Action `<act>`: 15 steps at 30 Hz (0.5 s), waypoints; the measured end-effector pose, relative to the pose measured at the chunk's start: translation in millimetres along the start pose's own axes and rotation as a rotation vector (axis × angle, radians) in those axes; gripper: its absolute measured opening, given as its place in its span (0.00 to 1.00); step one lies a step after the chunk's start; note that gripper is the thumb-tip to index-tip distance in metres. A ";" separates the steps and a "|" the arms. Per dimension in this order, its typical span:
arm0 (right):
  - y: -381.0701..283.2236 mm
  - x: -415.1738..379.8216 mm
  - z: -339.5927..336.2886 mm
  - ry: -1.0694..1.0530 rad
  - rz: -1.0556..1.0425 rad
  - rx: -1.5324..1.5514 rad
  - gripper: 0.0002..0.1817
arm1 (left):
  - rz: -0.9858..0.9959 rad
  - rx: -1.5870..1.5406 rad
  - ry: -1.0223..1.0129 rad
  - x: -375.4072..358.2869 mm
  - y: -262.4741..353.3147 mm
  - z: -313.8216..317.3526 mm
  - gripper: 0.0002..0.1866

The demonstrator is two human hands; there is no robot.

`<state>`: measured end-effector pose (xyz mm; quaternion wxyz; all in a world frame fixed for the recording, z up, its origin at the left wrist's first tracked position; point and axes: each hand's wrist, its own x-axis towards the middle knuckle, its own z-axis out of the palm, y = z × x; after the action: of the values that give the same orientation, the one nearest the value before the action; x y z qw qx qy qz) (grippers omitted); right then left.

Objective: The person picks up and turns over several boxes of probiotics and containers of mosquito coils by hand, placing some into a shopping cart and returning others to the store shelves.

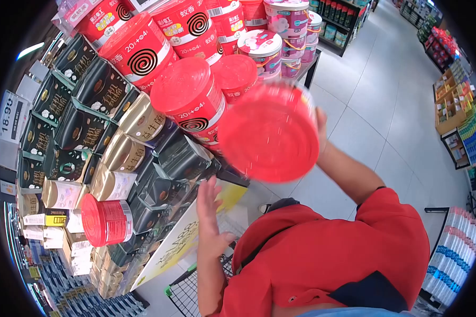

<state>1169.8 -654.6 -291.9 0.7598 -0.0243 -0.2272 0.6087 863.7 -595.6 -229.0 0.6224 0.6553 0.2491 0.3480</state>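
Note:
My right hand [321, 127] grips a red mosquito coil tub [269, 138] by its far side. The tub is lifted off the display and tilted so its round red face points at me; it is slightly blurred. Most of my right fingers are hidden behind it. My left hand [211, 208] is empty, fingers spread, beside the dark packs at the display's edge. Just beyond the held tub stand stacked red mosquito coil tubs [188, 90] with black spirals. Another red tub [107, 219] lies on its side on the packs at the left.
Black packs [103, 87] and gold packs [122, 151] fill the sloping display. Purple-pink tubs [288, 24] stand at its far end. A yellow-white sign [169, 245] fronts it, with a shopping cart [182, 289] below. Tiled floor [375, 100] stretches to the right, with shelves beyond.

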 end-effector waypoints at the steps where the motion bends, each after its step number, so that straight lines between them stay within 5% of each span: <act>1: 21.7 -10.8 0.0 -0.043 0.054 0.100 0.45 | 0.003 -0.084 -0.049 7.1 1.5 7.9 0.60; 7: 74.4 -52.4 0.0 -0.064 0.181 0.167 0.45 | -0.307 -0.405 -0.143 0.4 -37.4 3.2 0.53; 11: 66.3 -57.7 4.3 -0.025 0.247 0.096 0.45 | -0.373 -0.564 0.000 -0.9 -35.2 18.0 0.43; 15: 47.4 -50.4 26.0 0.301 0.432 -0.301 0.47 | -0.445 -0.780 0.105 20.5 -27.2 22.7 0.33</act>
<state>1108.9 -695.8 -299.3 0.6259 -0.2743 -0.1891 0.7052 897.0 -591.9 -252.5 0.8690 0.2839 0.2655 0.3062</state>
